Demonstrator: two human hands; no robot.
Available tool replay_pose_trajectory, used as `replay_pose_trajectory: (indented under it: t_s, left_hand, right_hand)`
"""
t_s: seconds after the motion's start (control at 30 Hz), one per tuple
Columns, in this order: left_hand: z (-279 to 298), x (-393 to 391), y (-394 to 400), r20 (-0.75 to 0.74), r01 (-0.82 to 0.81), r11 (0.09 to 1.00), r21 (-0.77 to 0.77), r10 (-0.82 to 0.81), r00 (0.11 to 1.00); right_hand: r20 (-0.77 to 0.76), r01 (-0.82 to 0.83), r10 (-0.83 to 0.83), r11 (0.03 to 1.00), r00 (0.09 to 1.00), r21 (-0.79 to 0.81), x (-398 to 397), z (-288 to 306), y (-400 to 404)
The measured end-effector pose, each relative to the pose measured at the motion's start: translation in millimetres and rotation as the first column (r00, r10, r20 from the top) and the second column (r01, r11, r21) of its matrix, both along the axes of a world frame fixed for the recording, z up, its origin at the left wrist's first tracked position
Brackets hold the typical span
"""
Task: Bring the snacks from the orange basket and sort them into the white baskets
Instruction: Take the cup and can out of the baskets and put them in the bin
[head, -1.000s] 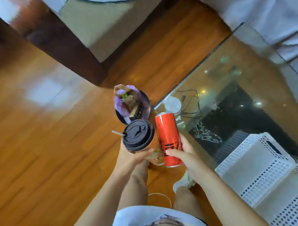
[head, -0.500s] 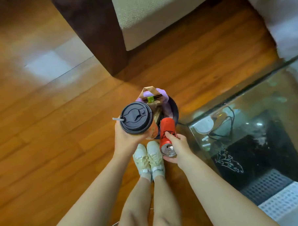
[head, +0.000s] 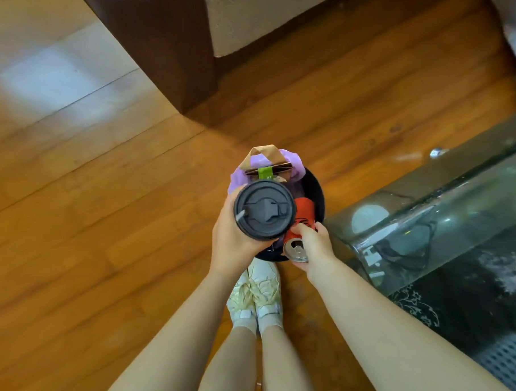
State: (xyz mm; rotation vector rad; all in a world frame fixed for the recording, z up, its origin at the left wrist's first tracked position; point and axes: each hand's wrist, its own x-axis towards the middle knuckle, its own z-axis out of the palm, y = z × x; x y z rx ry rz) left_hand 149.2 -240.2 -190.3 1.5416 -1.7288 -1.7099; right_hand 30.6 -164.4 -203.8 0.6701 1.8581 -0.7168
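Note:
My left hand [head: 233, 240] grips a drink cup with a black lid [head: 265, 214] and a short straw stub, held upright over a dark round bin. My right hand [head: 313, 246] holds a red can [head: 301, 227], tilted so its silver top faces me, over the bin's near rim. The black bin [head: 317, 192] stands on the floor and holds a purple bag and a brown paper bag [head: 265, 162]. A corner of a white perforated basket [head: 512, 361] shows at the bottom right. No orange basket is in view.
A glass-topped table [head: 447, 216] runs along the right, with cables and a dark patterned rug under it. A dark wooden furniture leg and beige upholstery [head: 182, 50] stand ahead. My feet in white shoes [head: 256, 296] are right behind the bin on the wood floor.
The view has swung left and down, away from the white baskets. Both hands have moved over the bin, and the red can has tipped from upright to top-towards-me.

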Motion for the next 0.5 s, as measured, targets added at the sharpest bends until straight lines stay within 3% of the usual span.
replay_pose_trajectory:
  t_s: [0.17,0.3,0.5]
  left_hand:
    - [-22,3,5,0.024,-0.014,0.998,-0.065,0.015,1.000]
    - [-38,4,10,0.043,-0.026,0.995,-0.100,0.031,0.999]
    - [-32,9,27,0.235,-0.106,0.982,0.157,0.067,0.970]
  right_hand:
    - [-0.116,-0.145,0.149,0.988,0.982,0.046,-4,-18,-3]
    - [-0.123,-0.187,0.187,0.982,0.975,0.013,-2,-19,-5]
    - [-0.038,-0.275,0.274,0.961,0.961,-0.032,0,0,4]
